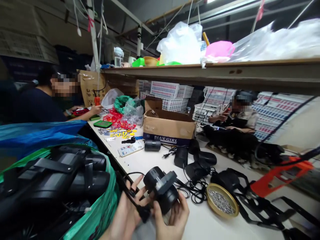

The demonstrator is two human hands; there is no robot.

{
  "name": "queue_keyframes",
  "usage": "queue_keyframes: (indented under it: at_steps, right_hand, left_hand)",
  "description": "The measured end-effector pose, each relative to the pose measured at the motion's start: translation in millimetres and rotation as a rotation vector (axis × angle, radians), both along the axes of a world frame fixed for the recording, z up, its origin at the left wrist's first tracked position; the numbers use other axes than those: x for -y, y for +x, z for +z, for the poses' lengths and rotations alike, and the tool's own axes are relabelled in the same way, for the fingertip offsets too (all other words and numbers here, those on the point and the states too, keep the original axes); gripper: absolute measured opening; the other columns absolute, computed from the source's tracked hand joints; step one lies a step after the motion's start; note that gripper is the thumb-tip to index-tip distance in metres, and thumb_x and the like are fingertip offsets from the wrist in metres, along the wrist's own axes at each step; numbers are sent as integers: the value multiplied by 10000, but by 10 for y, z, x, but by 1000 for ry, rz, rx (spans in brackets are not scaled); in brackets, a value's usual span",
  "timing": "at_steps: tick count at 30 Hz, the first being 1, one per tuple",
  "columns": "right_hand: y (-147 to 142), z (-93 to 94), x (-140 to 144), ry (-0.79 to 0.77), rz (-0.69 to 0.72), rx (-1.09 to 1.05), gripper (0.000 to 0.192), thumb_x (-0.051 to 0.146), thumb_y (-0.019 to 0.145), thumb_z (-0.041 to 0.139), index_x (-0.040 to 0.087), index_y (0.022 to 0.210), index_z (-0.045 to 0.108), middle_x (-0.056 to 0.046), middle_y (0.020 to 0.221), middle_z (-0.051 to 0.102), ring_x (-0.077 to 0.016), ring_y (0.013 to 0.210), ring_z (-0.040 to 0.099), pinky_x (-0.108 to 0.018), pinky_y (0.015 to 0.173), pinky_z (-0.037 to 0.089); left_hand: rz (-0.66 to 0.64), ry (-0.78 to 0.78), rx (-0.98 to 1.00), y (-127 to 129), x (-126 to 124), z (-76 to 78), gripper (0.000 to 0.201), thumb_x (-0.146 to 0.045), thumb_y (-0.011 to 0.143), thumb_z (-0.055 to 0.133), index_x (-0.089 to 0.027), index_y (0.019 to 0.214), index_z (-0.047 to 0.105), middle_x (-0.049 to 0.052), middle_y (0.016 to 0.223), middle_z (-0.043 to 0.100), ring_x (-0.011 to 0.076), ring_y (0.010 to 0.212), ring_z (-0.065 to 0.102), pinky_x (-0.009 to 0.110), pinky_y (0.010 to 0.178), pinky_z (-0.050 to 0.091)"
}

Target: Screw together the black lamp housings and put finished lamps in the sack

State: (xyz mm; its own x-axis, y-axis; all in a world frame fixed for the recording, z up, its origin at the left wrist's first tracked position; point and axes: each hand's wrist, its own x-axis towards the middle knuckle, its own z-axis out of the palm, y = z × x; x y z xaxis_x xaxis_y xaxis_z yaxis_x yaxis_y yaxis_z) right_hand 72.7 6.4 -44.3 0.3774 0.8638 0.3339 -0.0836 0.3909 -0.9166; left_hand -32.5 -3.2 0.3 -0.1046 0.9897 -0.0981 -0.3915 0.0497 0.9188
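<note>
The right hand point(173, 216) curls its fingers round the black round part point(160, 186) above the worktop point(197, 218), perhaps so it won't fall, while the left hand point(126, 206) has its fingers spread out beside it, perhaps to hold up the cord point(133, 200) lying across them
</note>
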Motion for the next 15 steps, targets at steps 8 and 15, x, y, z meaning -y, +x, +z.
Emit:
queue_keyframes:
  at_steps: [8, 15]
  right_hand:
    - [31, -189, -117, 210, 205, 586, 571, 443, 1039, 515, 231, 1558, 404, -136, 1516, 494, -366, 1413, 452, -604, 1136, 432]
    - [-15, -328, -205, 136, 160, 577, 455, 457, 1061, 476, 273, 1473, 536, -84, 1397, 613, -331, 1283, 589, -496, 1018, 555]
  left_hand:
    - [424, -75, -114, -375, -339, 199, 698, -496, 763, 768, -285, 1369, 492, 76, 1279, 699, 286, 1125, 712, 386, 848, 612]
    - [610, -22, -403, -692, -1124, 110, 738, -555, 810, 696, -164, 1384, 448, 198, 1422, 585, 332, 1335, 585, 484, 1142, 454]
